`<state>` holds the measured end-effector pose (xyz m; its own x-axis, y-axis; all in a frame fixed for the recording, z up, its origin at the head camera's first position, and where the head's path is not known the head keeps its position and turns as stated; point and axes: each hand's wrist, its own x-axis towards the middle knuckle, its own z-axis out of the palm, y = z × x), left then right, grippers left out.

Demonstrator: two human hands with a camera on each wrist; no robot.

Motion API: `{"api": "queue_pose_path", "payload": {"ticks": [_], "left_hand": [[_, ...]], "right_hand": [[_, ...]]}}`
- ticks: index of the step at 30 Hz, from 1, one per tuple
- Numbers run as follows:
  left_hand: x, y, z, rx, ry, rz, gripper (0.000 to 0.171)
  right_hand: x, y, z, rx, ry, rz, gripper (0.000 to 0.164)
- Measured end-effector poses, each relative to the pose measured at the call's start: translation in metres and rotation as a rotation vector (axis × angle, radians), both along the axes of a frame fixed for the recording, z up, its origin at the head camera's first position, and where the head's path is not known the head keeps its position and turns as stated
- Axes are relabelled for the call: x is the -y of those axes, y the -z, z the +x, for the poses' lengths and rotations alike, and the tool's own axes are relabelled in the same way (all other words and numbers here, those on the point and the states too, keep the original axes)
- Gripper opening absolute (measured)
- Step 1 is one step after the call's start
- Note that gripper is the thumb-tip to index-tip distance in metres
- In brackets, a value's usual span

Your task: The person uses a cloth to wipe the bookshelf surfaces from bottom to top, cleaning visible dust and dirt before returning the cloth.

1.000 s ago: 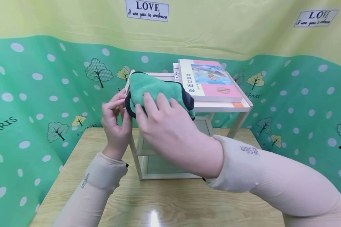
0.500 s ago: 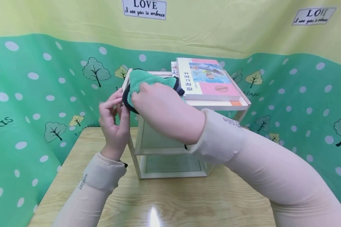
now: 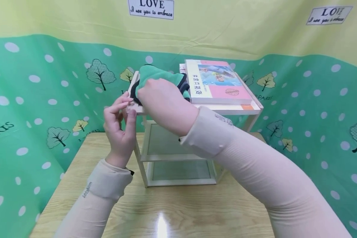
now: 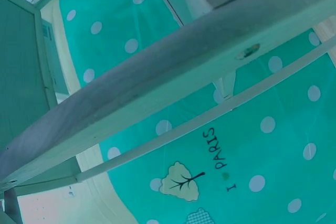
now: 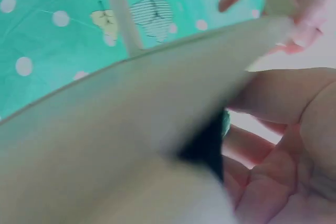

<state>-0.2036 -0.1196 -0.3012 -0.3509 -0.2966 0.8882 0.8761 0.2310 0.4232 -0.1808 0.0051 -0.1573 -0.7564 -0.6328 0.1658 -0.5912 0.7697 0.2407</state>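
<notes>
A small white three-tier shelf rack (image 3: 172,157) stands on the wooden table. On the left part of its top tier lies a green cloth (image 3: 160,73) with black edging, bunched up. My right hand (image 3: 166,104) grips the cloth from above with curled fingers, near the front edge. In the right wrist view, a strip of the black edging (image 5: 208,142) shows beside the right hand's fingers. My left hand (image 3: 119,127) holds the rack's front left corner, thumb in front and fingers along the side. The left wrist view shows only the rack's frame (image 4: 157,74), not the hand.
Stacked books (image 3: 217,81), the top one with a pink and white cover, lie on the right half of the top tier, close to the cloth. A green and yellow curtain (image 3: 62,66) hangs behind and beside the wooden table (image 3: 172,208).
My right hand has moved back and left over the top tier, its spread fingers now curled into the cloth. The cloth has shifted back and bunched up. The left hand stays at the corner.
</notes>
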Motion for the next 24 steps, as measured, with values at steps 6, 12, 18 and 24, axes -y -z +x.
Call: {"api": "queue_pose_path", "payload": {"ticks": [6,12,18,24], "left_hand": [[0.001,0.0,0.0,0.008,-0.002,-0.017,0.029],[0.0,-0.001,0.0,0.001,0.008,-0.009,0.027],[0.0,-0.001,-0.001,0.008,0.007,-0.008,0.027],[0.0,0.0,-0.001,0.011,0.004,-0.005,0.026]], "right_hand": [[0.012,0.012,-0.014,-0.031,0.144,0.021,0.029],[0.016,0.011,-0.022,-0.007,0.211,0.017,0.038],[0.013,0.009,-0.033,0.036,0.205,-0.023,0.048],[0.013,0.006,-0.04,0.086,0.265,-0.015,0.058]]}}
